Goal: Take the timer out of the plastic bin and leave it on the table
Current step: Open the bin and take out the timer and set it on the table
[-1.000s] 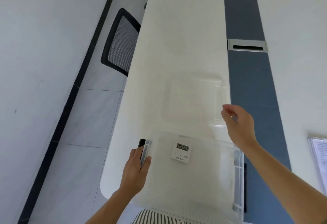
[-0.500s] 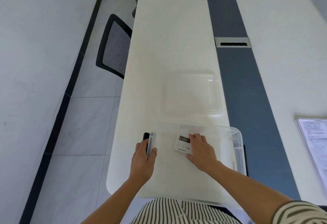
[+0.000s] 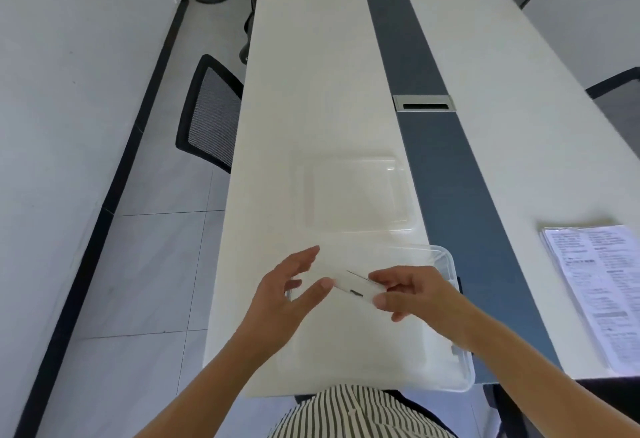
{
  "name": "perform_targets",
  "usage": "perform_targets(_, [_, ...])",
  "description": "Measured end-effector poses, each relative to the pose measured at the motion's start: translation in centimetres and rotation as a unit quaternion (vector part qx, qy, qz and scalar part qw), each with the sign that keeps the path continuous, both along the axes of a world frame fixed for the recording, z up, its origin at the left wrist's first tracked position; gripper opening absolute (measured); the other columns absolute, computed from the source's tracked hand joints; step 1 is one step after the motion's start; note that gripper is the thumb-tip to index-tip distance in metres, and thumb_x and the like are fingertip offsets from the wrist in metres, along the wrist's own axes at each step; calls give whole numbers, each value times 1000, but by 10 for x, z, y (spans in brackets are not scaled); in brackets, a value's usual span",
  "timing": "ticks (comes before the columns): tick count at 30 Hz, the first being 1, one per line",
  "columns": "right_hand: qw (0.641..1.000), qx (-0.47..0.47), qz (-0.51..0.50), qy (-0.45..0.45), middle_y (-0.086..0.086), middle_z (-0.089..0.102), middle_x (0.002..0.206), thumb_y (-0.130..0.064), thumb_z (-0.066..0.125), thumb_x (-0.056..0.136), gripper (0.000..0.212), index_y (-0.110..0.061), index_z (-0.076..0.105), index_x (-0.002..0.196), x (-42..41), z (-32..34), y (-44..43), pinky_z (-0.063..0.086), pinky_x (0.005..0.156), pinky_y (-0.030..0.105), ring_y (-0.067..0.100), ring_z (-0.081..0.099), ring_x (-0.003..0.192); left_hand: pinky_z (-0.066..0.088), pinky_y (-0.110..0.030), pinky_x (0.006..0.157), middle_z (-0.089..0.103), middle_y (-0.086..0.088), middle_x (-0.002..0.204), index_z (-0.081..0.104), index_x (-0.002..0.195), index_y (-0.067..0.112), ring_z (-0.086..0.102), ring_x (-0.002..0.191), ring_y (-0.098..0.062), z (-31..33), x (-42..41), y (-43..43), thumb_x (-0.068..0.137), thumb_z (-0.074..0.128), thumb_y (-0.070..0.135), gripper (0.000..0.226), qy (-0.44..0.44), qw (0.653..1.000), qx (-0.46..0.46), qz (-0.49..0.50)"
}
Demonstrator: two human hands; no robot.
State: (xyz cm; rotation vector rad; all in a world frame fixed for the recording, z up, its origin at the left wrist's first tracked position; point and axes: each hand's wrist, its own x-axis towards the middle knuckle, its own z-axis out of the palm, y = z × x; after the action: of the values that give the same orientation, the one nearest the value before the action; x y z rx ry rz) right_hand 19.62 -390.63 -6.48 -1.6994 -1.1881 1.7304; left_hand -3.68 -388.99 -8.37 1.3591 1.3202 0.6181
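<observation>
The long white table carries the clear plastic bin. Above it the right hand pinches the timer by its edges; the left hand, spread, touches its end. It looks light, rigid, slick.

left hand: fingers spread, thumb extended | right hand: pinching

Timer seen nearly edge-on and motion-blurred; display unreadable. Clear plastic bin with its left wall hidden behind the left hand. Printed sheets cut by the right edge, text too small to read.
</observation>
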Motion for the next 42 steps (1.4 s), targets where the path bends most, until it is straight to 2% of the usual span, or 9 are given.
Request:
perform_targets(7, [992,29,-50,113,8,73,95,-56,82,50,63,-14,78,96,-8,28,-20,56,71,32,20,66,83,54,-31,86,71,7,97,64,113,29,67,96,-11,35,21,-12,79,72,32,35,-79,997,12,-11])
perform_targets(12, [990,46,-53,125,10,73,98,-44,79,58,47,-17,78,97,-15,30,-28,57,73,32,20,66,84,54,-27,80,69,3,98,62,114,30,66,91,-10,42,19,-18,79,71,37,38,-75,997,8,-8])
perform_targets(21, [971,30,-66,228,22,68,102,-56,81,55,70,-4,74,101,-8,25,-37,55,66,29,26,62,84,56,-34,86,71,-1,107,62,119,21,67,99,-23,47,5,-19,69,79,21,52,-129,989,12,-72])
perform_targets(25, [980,49,-72,181,15,71,105,-50,83,53,66,-11,74,105,-14,28,-42,56,72,31,28,64,92,53,-32,89,68,6,114,61,120,27,62,110,-14,45,1,-20,72,75,30,51,-85,992,35,-89])
perform_targets(28, [985,114,-120,49,8,71,104,-43,82,47,74,-20,66,115,-20,29,-44,57,75,30,24,67,93,54,-27,79,73,6,97,69,104,25,67,91,-9,50,0,-19,71,77,40,37,-103,993,37,34])
perform_targets(32, [966,221,-95,-98,-19,61,105,-49,79,50,79,-34,54,123,-23,34,-55,54,74,19,8,60,95,57,-29,64,75,-12,80,73,93,7,69,72,-25,51,0,-14,69,68,32,35,-201,977,-54,49])
perform_targets(35, [947,256,-41,-187,-26,48,116,-59,78,51,82,-40,50,126,-22,33,-65,52,77,18,7,54,100,59,-31,66,76,-20,87,71,92,-2,71,79,-33,45,7,-14,66,71,19,33,-224,967,-114,32])
perform_targets(38, [958,247,-59,-136,-20,53,118,-65,77,53,77,-41,55,122,-11,35,-72,53,78,22,9,57,102,60,-33,71,75,-22,88,74,83,0,71,83,-33,38,19,-7,66,69,13,23,-242,959,-145,14])
perform_targets(42, [977,203,-55,-27,-14,61,122,-36,84,63,67,-33,58,124,22,42,-78,54,81,30,13,57,113,57,-29,68,75,-18,85,76,83,1,71,79,-25,34,41,6,70,66,10,19,-253,946,-188,-72])
